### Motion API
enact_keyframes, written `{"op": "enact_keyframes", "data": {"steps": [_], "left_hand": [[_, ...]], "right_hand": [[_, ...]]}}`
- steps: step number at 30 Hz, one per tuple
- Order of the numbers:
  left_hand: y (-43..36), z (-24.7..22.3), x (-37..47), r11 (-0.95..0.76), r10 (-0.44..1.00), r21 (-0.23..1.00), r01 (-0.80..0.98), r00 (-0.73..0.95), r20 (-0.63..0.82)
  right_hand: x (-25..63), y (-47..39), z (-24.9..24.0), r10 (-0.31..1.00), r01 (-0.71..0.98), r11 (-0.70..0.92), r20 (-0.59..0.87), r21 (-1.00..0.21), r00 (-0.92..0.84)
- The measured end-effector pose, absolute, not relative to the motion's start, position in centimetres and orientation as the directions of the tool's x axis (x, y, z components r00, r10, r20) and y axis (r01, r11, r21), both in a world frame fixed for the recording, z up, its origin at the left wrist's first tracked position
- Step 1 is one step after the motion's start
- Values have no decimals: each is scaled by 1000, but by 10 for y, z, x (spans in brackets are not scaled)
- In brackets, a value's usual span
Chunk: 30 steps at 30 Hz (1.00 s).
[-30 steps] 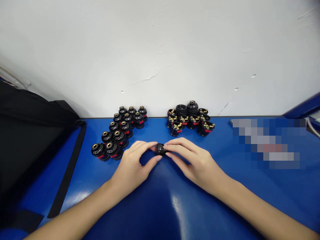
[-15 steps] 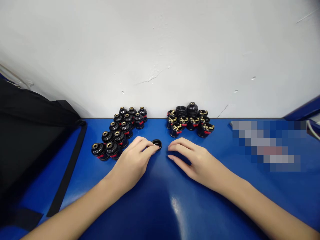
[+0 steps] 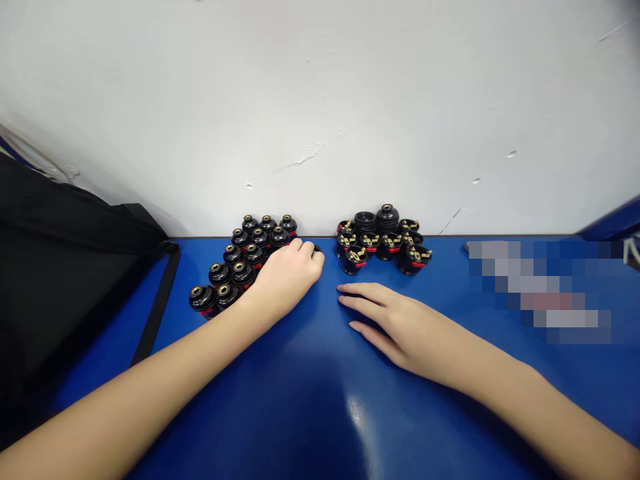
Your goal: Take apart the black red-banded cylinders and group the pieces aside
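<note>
My left hand (image 3: pixel 293 272) is closed, its fingers curled round a black lamp holder cap (image 3: pixel 317 250). Only a small dark part of the cap shows past the knuckles. Just left of this hand stand rows of black lamp holders (image 3: pixel 219 275), with domed caps, brass-ringed top holes and red bands. My right hand (image 3: pixel 395 320) hovers over or rests on the blue table with its fingers apart and nothing in them. Beyond it are several black lamp holder bodies (image 3: pixel 413 261) without caps, brass contacts showing on top. Two stacks of black caps (image 3: pixel 387 217) stand behind these.
A white wall (image 3: pixel 320 120) closes off the back of the blue table (image 3: pixel 300 400). On the left lies a black bag (image 3: pixel 60 287) with a strap (image 3: pixel 157 307). A pixelated flat item (image 3: pixel 540 290) lies on the right.
My left hand has moved forward and slightly right with the cap, from near the table's middle toward the back. My right hand has shifted a little right and its fingers have spread.
</note>
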State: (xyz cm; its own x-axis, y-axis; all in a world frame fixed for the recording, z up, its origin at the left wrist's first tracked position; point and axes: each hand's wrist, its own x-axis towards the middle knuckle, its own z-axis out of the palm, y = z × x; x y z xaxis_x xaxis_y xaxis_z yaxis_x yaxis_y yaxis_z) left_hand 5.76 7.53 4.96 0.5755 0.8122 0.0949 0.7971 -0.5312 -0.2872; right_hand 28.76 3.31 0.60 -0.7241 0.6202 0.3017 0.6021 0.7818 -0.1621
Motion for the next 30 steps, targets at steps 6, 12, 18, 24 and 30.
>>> {"op": "enact_keyframes", "data": {"steps": [6, 12, 18, 24, 30], "left_hand": [[89, 35, 81, -471, 835, -245, 847, 518, 184], [104, 22, 88, -460, 827, -197, 866, 498, 261], [115, 13, 86, -468, 810, -170, 867, 497, 312], [105, 25, 79, -461, 796, -170, 871, 490, 355], [90, 49, 53, -331, 820, -267, 905, 416, 393]], "right_hand": [[287, 33, 6, 627, 603, 777, 298, -179, -720], [286, 33, 6, 633, 608, 773, 280, -180, -722], [286, 32, 7, 643, 613, 765, 279, -198, -713], [286, 32, 9, 646, 613, 763, 284, -206, -709], [286, 31, 10, 636, 605, 772, 276, -198, -721]]}}
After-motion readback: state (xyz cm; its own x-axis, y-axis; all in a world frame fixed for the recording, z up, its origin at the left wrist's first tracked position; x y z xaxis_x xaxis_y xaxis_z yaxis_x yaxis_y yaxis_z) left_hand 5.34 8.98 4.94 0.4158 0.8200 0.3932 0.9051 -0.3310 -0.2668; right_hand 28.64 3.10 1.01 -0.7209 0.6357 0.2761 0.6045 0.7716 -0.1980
